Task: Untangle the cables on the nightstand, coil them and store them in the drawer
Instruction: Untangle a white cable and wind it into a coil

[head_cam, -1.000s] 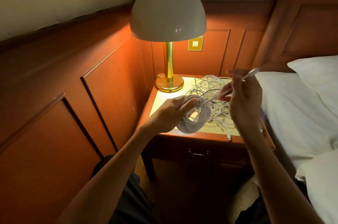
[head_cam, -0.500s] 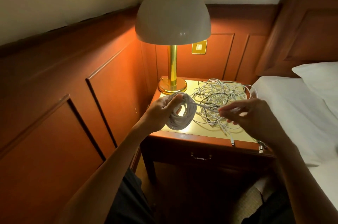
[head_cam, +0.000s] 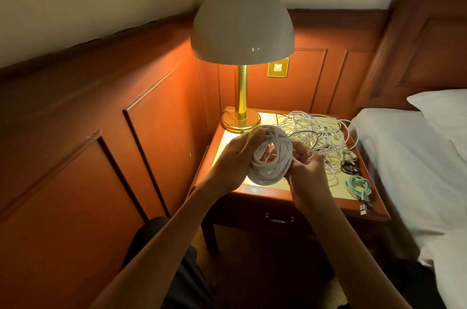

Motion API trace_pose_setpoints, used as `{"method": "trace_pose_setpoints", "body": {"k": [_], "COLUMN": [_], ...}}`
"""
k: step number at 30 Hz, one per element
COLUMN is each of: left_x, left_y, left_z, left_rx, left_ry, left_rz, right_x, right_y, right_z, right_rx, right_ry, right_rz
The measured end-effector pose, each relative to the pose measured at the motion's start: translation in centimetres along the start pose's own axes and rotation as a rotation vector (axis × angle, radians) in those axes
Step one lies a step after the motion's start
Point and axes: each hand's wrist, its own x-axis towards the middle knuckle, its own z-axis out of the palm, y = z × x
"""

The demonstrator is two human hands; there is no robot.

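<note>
A thick white cable coil point(head_cam: 274, 157) hangs above the front left of the nightstand point(head_cam: 255, 190). My left hand point(head_cam: 233, 162) grips its left side, thumb over the top. My right hand point(head_cam: 307, 169) holds its right side, fingers curled on the loops. A tangle of white and black cables point(head_cam: 321, 134) lies on the back right of the top. A small black cable bundle point(head_cam: 350, 166) and a coiled mint-green cable point(head_cam: 360, 188) lie near the right front corner. The drawer point(head_cam: 279, 219) below the top is closed, with a metal handle.
A brass lamp with a white dome shade point(head_cam: 241, 25) stands at the nightstand's back left. Wood panelling runs along the left wall. The bed with white sheet point(head_cam: 414, 169) and a pillow point(head_cam: 444, 106) adjoins the right side. A brass wall switch point(head_cam: 278, 67) sits behind.
My right hand has come in from pulling a strand and now holds the coil's right side. The coil has grown fuller and sits between both hands. The camera tilted slightly.
</note>
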Motion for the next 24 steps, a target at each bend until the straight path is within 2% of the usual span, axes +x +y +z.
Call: {"method": "trace_pose_setpoints", "body": {"k": [2, 6, 10, 13, 17, 21, 24], "left_x": [0.0, -0.3, -0.6, -0.7, -0.3, -0.2, -0.1], "left_y": [-0.3, -0.5, -0.6, -0.8, -1.3, -1.6, -1.6], "left_z": [-0.3, -0.7, -0.7, -0.7, -0.6, -0.2, -0.3], "left_rx": [0.088, 0.241, 0.321, 0.387, 0.526, 0.585, 0.612], "left_ry": [0.047, 0.107, 0.098, 0.123, 0.215, 0.243, 0.255], "left_rz": [0.028, 0.043, 0.005, 0.010, 0.124, 0.198, 0.223], "right_x": [0.2, 0.3, 0.2, 0.1, 0.2, 0.0, 0.0], "right_y": [-0.2, -0.3, 0.0, 0.6, 0.4, 0.1, 0.1], "right_z": [0.2, 0.5, -0.2, -0.5, -0.7, 0.2, 0.3], "right_rx": [0.182, 0.315, 0.274, 0.327, 0.444, 0.133, 0.108], "right_ry": [-0.041, -0.115, -0.255, -0.275, -0.335, -0.338, -0.321], "right_rz": [0.133, 0.288, 0.527, 0.583, 0.543, 0.352, 0.347]}}
